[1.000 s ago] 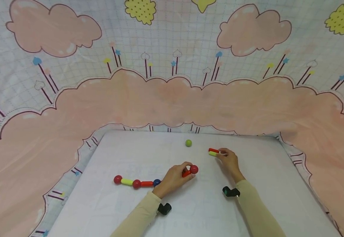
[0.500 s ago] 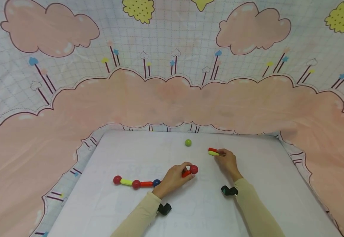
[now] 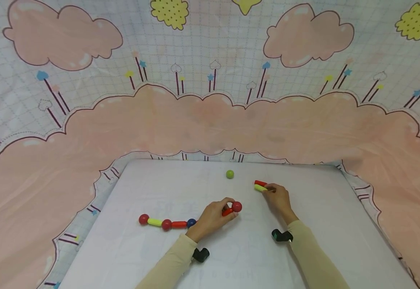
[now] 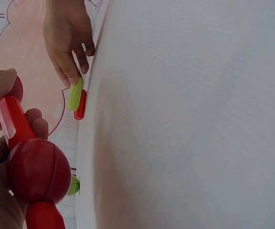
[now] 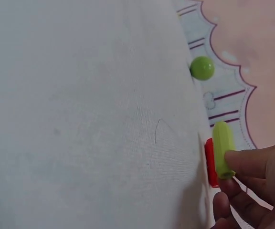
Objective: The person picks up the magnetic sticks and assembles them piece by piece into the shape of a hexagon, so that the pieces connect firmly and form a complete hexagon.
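Note:
My left hand (image 3: 213, 216) grips a red rod (image 4: 15, 121) with a red ball (image 3: 237, 206) at its far end. Another red ball (image 4: 38, 169) and a further red rod (image 4: 45, 217) continue the string toward the wrist. Left of the hand the string lies on the table: a blue ball (image 3: 191, 222), a red rod (image 3: 179, 224), a red ball (image 3: 166, 224), a yellow-green rod (image 3: 155, 222) and an end ball (image 3: 143, 218). Its middle is hidden under the hand. My right hand (image 3: 279, 199) pinches a yellow-green rod (image 5: 222, 145) between thumb and finger, close beside a loose red rod (image 5: 211, 162).
A green ball (image 3: 229, 174) sits near the far edge of the white table (image 3: 159, 261), left of the right hand. Behind the table hangs a pink and white patterned cloth (image 3: 210, 124). Each wrist wears a small black camera (image 3: 282, 235).
My right fingers shift slightly on the yellow-green rod, beside the red one. The left hand and its string stay in place.

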`<action>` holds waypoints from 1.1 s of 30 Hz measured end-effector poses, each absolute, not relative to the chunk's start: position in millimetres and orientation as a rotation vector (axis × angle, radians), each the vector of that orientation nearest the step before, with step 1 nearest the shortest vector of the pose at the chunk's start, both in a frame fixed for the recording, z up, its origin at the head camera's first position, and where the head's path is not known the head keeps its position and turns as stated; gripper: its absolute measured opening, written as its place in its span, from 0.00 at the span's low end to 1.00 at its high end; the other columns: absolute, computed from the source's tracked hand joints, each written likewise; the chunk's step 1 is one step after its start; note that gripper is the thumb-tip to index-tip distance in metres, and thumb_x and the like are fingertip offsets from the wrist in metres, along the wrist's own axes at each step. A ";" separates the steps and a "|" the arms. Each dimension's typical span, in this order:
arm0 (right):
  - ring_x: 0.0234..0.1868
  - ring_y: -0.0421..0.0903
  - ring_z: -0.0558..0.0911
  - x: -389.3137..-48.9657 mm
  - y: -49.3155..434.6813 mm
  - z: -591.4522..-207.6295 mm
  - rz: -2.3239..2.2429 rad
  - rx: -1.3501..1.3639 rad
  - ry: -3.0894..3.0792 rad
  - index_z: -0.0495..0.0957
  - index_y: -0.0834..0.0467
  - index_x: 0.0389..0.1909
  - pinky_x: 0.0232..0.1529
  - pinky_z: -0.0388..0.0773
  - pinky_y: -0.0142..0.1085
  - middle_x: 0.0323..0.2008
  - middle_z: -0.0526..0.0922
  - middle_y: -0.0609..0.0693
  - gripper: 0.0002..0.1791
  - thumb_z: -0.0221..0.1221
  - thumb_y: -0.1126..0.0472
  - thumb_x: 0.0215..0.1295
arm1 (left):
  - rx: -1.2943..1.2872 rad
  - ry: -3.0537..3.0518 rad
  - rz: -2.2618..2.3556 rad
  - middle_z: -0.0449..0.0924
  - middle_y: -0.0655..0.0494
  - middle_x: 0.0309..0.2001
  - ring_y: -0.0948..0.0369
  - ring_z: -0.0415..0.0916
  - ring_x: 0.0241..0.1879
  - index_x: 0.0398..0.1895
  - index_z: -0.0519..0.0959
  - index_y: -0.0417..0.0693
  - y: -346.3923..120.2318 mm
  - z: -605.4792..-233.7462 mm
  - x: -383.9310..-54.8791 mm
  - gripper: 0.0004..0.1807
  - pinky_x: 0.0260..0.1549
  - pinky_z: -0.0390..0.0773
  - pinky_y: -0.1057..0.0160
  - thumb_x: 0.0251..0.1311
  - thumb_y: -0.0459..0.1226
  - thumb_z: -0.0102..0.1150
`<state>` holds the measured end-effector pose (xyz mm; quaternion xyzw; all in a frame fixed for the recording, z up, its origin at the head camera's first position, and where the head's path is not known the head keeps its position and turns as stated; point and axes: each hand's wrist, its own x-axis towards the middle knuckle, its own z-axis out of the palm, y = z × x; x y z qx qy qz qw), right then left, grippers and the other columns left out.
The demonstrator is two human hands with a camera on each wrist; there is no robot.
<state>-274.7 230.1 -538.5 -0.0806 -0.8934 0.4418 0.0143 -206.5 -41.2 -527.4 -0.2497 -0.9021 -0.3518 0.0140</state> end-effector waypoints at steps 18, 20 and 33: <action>0.49 0.56 0.83 -243.0 231.7 -503.1 1.351 -0.005 -2.778 0.82 0.60 0.52 0.40 0.78 0.35 0.51 0.83 0.61 0.15 0.61 0.61 0.66 | -0.780 -2.827 -1.083 0.80 0.63 0.33 0.68 0.70 0.30 0.58 0.75 0.57 -40.0 -525.6 -205.6 0.22 0.32 0.72 0.72 0.64 0.51 0.61; 0.49 0.55 0.82 -239.1 230.6 -499.5 1.371 0.002 -2.778 0.82 0.60 0.52 0.40 0.79 0.35 0.52 0.83 0.61 0.14 0.61 0.62 0.66 | -0.780 -2.829 -1.081 0.80 0.64 0.32 0.68 0.70 0.30 0.58 0.75 0.57 -39.6 -525.2 -205.1 0.22 0.32 0.72 0.72 0.64 0.51 0.61; 0.44 0.48 0.83 -216.3 224.8 -482.4 1.451 0.114 -2.781 0.83 0.58 0.50 0.42 0.79 0.34 0.48 0.84 0.58 0.13 0.63 0.64 0.65 | -0.759 -2.852 -1.068 0.79 0.65 0.32 0.67 0.70 0.30 0.58 0.75 0.58 -38.1 -524.9 -206.2 0.23 0.32 0.72 0.71 0.63 0.53 0.61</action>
